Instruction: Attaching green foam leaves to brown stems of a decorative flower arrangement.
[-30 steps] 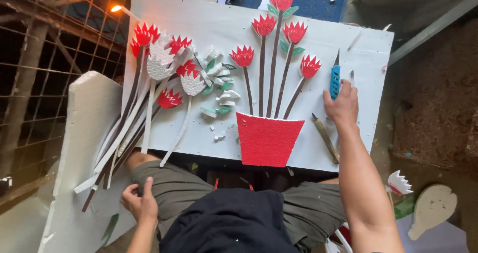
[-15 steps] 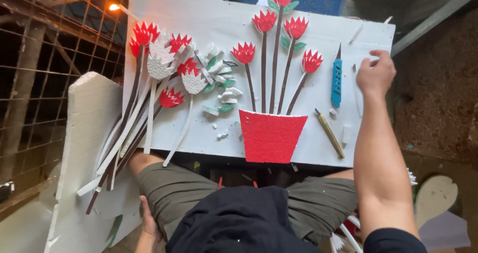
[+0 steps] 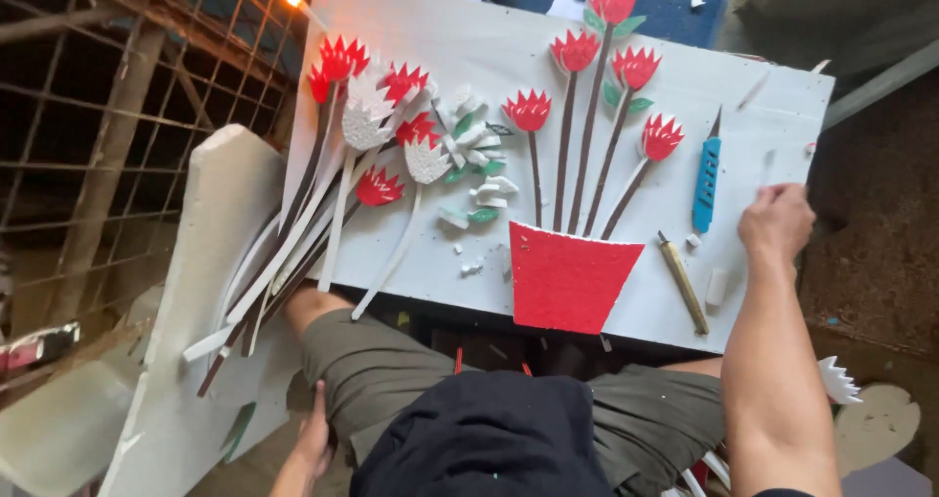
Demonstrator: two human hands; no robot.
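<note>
Head view, left to right: the left hand (image 3: 315, 438) rests low beside the person's thigh, apparently lying flat and holding nothing, though its fingers are mostly hidden. Farther in lies a loose bundle of red and white foam flowers on long brown and white strips (image 3: 337, 179), spilling off the left edge of the white foam board (image 3: 460, 42) that sits across the lap. At the board's middle stands a red foam pot shape (image 3: 565, 277) with five red-headed flowers on brown stems (image 3: 592, 96) rising from it. Right of that lie a brass-coloured pen-like tool (image 3: 683, 284) and a blue-handled craft knife (image 3: 706, 169). The right hand (image 3: 778, 221) sits at the board's right edge, fingers curled loosely over the rim; whether it pinches anything small cannot be told.

The knife lies just left of the right hand, apart from it, blade pointing far. Steadying the board looks like the work in hand; a firm hold at the rim, well away from the blade, would keep the loose pieces from sliding.
</note>
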